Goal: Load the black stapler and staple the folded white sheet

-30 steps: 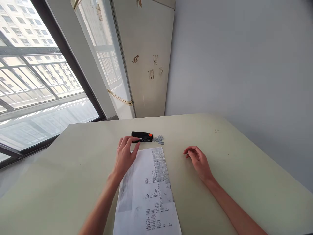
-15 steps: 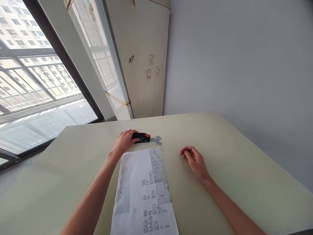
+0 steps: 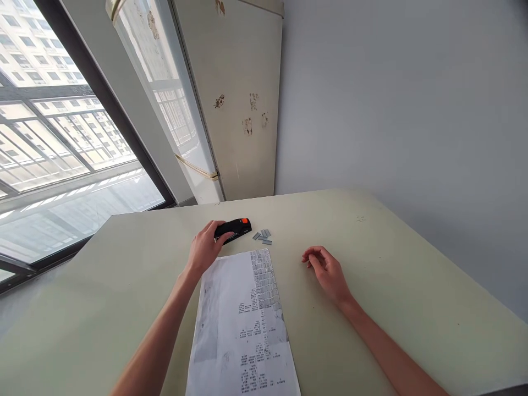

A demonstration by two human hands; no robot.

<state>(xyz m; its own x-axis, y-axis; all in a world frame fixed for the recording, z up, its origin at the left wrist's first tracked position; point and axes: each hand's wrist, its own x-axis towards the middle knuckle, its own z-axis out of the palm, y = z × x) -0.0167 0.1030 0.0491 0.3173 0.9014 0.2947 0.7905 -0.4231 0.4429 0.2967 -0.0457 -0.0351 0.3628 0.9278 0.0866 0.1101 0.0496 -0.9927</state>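
Observation:
My left hand (image 3: 205,247) is closed around the rear of a black stapler (image 3: 234,228) with an orange tip, and the stapler's front end is tilted up off the table. Several grey staple strips (image 3: 263,236) lie just right of the stapler. A printed sheet of paper (image 3: 243,322) lies on the pale green table (image 3: 412,286) in front of me, its far edge close to my left hand. My right hand (image 3: 325,269) rests on the table to the right of the paper, fingers loosely curled, holding nothing.
A worn cream refrigerator (image 3: 231,99) stands behind the table's far edge. A large window (image 3: 58,143) fills the left side, and a plain grey wall (image 3: 412,110) runs along the right. The table's rounded right edge (image 3: 487,297) slopes toward me.
My left hand moved forward from the paper's top edge to the stapler, closed on it and tipped its front up. My right hand stayed nearly still.

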